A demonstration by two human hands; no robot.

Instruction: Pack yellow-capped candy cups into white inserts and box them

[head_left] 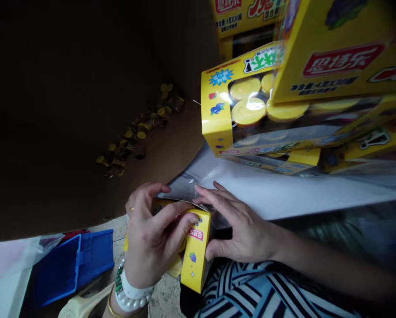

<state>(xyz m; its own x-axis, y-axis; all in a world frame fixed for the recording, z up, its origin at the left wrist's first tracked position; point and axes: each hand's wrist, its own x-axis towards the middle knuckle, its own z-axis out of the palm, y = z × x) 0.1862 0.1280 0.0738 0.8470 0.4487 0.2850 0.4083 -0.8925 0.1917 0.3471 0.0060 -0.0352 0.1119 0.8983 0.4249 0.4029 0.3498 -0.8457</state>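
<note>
A small yellow carton (195, 251) with red lettering and printed grapes stands on end above my lap. My left hand (158, 234) grips it from the left, fingers over its top and thumb on the printed side. My right hand (240, 225) is at its right: the thumb presses the edge, and the stretched fingers reach over the top by a raised flap. Most of the carton's left part is hidden behind my left hand.
Filled yellow cartons (217, 126) with clear windows and yellow-capped bottles are stacked at the right on a white surface (244, 190). Several loose capped bottles (141, 128) lie inside a large brown cardboard box (68, 110). A blue bin (75, 265) stands at lower left.
</note>
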